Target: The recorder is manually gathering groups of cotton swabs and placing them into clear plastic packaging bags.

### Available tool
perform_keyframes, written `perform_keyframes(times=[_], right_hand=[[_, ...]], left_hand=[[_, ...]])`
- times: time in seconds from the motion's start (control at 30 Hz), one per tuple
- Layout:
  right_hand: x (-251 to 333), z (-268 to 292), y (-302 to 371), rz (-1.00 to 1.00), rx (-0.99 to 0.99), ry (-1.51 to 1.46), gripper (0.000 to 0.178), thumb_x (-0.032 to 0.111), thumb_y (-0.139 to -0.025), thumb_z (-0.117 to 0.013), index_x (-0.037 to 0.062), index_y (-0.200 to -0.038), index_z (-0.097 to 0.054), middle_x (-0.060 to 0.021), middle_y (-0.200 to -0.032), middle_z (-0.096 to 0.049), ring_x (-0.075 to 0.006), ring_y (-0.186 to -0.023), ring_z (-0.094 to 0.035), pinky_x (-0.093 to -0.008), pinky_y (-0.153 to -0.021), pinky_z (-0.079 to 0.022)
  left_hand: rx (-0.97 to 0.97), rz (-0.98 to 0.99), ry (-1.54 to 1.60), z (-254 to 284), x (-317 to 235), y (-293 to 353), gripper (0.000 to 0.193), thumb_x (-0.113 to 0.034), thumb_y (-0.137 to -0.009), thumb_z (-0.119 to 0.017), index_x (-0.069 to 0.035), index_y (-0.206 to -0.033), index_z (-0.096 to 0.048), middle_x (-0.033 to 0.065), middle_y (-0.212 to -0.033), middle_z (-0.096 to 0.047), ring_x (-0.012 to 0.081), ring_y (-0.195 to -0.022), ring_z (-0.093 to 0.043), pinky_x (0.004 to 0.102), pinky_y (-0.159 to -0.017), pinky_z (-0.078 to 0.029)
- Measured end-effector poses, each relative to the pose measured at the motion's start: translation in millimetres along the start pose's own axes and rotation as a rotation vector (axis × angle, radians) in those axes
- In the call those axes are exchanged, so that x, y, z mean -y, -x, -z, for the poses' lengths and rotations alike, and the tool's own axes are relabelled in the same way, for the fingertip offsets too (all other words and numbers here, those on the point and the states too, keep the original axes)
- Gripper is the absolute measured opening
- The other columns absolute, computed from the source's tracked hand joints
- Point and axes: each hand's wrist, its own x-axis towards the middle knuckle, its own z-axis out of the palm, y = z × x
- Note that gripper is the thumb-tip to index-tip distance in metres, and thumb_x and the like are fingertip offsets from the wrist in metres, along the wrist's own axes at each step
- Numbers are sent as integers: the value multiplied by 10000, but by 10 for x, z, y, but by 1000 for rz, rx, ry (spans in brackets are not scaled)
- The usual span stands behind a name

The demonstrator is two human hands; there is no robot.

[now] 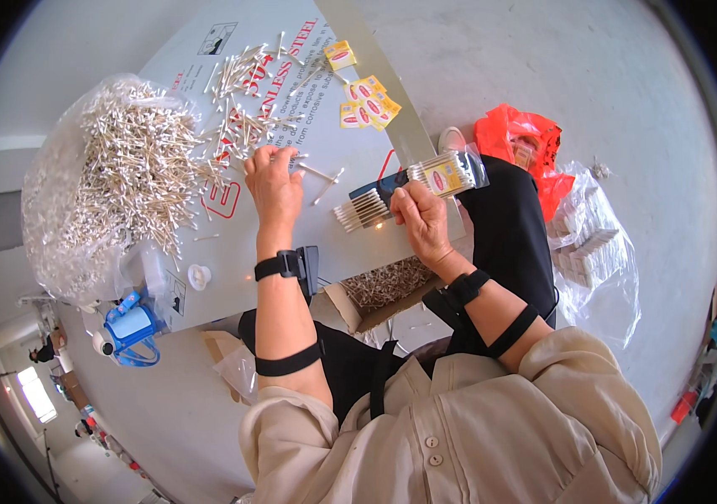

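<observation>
My left hand (274, 189) hovers low over loose cotton swabs (239, 126) on the sheet-covered table, fingers bent and drawn together; what is between the fingertips is hidden. Two crossed swabs (325, 179) lie beside it. My right hand (420, 220) is closed at a dark blue flat holder (382, 186), thumb and forefinger at its edge. A row of swabs (362, 210) lies side by side on the holder, left of this hand. To its upper right is a clear packet of swabs with a yellow card (447, 176), reaching past the table's edge.
A big clear bag of swabs (136, 160) spreads over the table's left. Yellow cards (367, 105) lie at the far edge. A blue bottle (130, 326) stands lower left. An open carton (384, 290) sits below the table; red (518, 139) and clear bags (589, 252) lie right.
</observation>
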Motion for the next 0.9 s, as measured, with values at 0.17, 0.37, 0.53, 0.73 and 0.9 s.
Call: perform_keyframes(times=[0.17, 0.37, 0.53, 0.73, 0.9], right_hand=[[-24, -7, 3, -3, 1, 7, 313, 208, -987, -539, 37, -729, -492, -2, -643, -536, -71, -567, -494, -236, -517, -416], [-18, -6, 3, -14, 0, 17, 290, 195, -980, -544, 35, -744, -495, -8, -642, -543, -79, -567, -505, -245, -517, -421], [-26, 7, -2, -20, -3, 12, 271, 185, -977, -542, 33, -756, -504, -12, -644, -548, -81, -567, -510, -249, -517, -424], [45, -18, 0, -47, -3, 15, 287, 149, -1001, -492, 20, -745, -497, 4, -652, -506, -61, -584, -461, -221, -541, -390], [54, -17, 2, -40, 3, 25, 290, 151, -999, -494, 20, -741, -502, 3, -646, -506, -61, -583, -466, -225, -542, -396]], left_hand=[[111, -86, -4, -55, -22, -82, 226, -63, -690, -767, -131, -861, -637, 27, -973, -555, 262, -1017, -482, 424, -884, -389], [162, -89, 53, -70, -220, 109, 182, -63, -689, -756, -106, -798, -616, 30, -903, -564, 264, -960, -496, 415, -853, -391], [67, -87, 101, -42, -334, 287, 170, -44, -694, -741, -104, -801, -624, 29, -883, -564, 264, -945, -505, 402, -835, -398], [115, -129, 137, -52, -368, 365, 168, -17, -704, -718, -106, -818, -632, 33, -878, -572, 264, -941, -511, 408, -825, -404], [-44, 73, 52, -74, -198, 271, 167, -35, -715, -712, -106, -848, -640, 55, -897, -600, 290, -955, -519, 424, -849, -406]])
